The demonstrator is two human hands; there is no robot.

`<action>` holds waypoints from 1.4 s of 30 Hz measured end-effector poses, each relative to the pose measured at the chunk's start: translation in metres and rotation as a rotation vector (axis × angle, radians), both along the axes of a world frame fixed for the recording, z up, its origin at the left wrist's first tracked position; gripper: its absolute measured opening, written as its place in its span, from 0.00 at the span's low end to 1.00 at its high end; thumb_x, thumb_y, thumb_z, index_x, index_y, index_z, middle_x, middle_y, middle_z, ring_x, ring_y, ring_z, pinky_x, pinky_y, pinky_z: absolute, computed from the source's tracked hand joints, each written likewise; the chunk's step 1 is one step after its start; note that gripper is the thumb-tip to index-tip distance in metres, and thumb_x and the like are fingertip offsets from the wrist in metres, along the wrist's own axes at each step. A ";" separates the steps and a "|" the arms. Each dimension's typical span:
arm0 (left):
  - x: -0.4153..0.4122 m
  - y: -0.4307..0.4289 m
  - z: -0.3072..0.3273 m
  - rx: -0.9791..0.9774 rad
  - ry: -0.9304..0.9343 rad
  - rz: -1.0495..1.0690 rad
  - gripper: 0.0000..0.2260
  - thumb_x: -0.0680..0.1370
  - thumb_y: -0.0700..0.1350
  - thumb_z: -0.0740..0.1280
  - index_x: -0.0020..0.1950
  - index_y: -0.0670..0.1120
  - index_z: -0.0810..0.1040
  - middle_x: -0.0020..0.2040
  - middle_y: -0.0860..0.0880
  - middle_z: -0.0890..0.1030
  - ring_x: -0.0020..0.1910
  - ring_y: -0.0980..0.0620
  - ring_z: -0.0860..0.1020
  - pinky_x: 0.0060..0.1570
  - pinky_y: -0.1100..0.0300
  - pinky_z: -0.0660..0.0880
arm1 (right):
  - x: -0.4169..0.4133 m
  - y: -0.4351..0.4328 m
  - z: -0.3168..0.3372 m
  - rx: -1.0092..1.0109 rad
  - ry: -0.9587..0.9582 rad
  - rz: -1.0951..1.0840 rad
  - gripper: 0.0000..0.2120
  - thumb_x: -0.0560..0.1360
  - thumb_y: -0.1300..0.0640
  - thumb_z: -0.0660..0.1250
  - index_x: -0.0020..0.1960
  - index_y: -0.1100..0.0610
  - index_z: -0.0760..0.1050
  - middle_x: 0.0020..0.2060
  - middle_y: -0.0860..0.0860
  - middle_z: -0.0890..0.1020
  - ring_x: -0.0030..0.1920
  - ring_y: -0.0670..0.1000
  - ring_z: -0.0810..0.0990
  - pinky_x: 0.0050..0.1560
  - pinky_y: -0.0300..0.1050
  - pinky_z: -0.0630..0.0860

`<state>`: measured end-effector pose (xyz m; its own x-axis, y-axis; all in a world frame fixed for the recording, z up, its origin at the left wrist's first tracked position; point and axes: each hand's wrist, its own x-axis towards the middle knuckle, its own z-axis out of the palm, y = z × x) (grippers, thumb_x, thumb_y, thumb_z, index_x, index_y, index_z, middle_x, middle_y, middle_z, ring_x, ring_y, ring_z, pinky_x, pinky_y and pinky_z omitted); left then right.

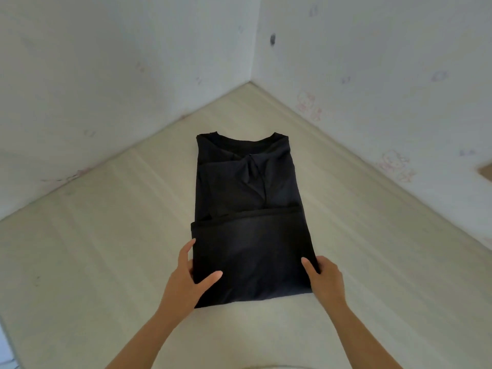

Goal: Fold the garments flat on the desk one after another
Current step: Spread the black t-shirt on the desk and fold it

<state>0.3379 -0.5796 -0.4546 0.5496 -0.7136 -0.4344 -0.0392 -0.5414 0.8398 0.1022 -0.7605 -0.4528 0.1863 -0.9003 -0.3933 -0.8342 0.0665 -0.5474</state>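
Left hand (pixel 186 275) and right hand (pixel 328 275) each pinch a near corner of the black shirt (pixel 247 198); sides folded in, hem doubled up, likely one last fold remains.

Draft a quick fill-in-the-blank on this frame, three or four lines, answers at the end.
1. The garment lying on the desk is ____ in colour.
2. Its neckline points ____ from the person.
3. The left hand and the right hand each grip the garment's ____ end, thumbs on top.
4. The desk fills a ____ between two walls.
Missing words: black; away; near; corner.
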 end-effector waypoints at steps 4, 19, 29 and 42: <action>0.007 0.011 -0.016 0.019 -0.185 -0.151 0.30 0.75 0.53 0.69 0.69 0.69 0.55 0.30 0.47 0.74 0.30 0.50 0.75 0.34 0.59 0.75 | -0.008 0.005 0.000 -0.011 0.063 -0.029 0.17 0.81 0.50 0.59 0.34 0.52 0.65 0.29 0.48 0.72 0.31 0.46 0.71 0.30 0.38 0.62; 0.013 0.030 -0.009 0.118 -0.928 -0.446 0.35 0.71 0.30 0.68 0.75 0.51 0.65 0.74 0.46 0.65 0.71 0.44 0.67 0.67 0.50 0.68 | -0.070 -0.022 0.007 -0.406 0.214 0.602 0.29 0.75 0.62 0.69 0.73 0.52 0.65 0.71 0.52 0.69 0.68 0.54 0.72 0.61 0.47 0.74; 0.031 -0.002 -0.005 0.236 -1.071 -0.992 0.43 0.70 0.39 0.71 0.78 0.57 0.51 0.80 0.49 0.50 0.78 0.46 0.51 0.73 0.51 0.49 | -0.029 -0.050 -0.003 -0.465 0.365 1.255 0.53 0.61 0.70 0.77 0.77 0.43 0.57 0.77 0.50 0.58 0.76 0.56 0.57 0.73 0.54 0.60; 0.034 -0.031 0.104 0.332 0.117 -0.460 0.30 0.62 0.76 0.59 0.56 0.60 0.72 0.50 0.62 0.80 0.50 0.66 0.76 0.45 0.72 0.68 | -0.016 -0.075 0.085 0.315 -0.190 0.458 0.10 0.76 0.55 0.69 0.37 0.50 0.80 0.32 0.49 0.79 0.37 0.49 0.75 0.42 0.45 0.72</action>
<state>0.3717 -0.6104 -0.3503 0.1500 -0.6832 -0.7147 -0.2503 -0.7256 0.6410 0.0859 -0.8353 -0.3674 0.6223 -0.5566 -0.5504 -0.7054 -0.0938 -0.7026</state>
